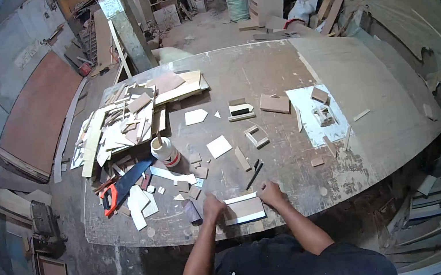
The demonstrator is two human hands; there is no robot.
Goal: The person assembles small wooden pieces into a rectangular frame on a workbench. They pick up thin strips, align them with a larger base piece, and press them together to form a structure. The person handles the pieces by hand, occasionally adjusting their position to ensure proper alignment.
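At the near edge of the workbench lies a small brown wooden panel (244, 210) with a white band along its near side. A narrow white wood strip (241, 199) runs along the panel's far side. My left hand (213, 206) is closed on the strip's left end, and my right hand (270, 194) is closed on its right end. Both sets of fingertips are partly hidden by the knuckles. Left of my left hand sits a dark cylindrical block (191, 213). Beyond my right hand, a black pen-like tool (254, 173) lies on the bench.
A handsaw (126, 186) with an orange handle and a white glue bottle (165, 152) stand left, before a heap of wood offcuts (119, 122). Small wooden assemblies (241, 109) and a white sheet (311, 122) lie farther back on the workbench (289, 201).
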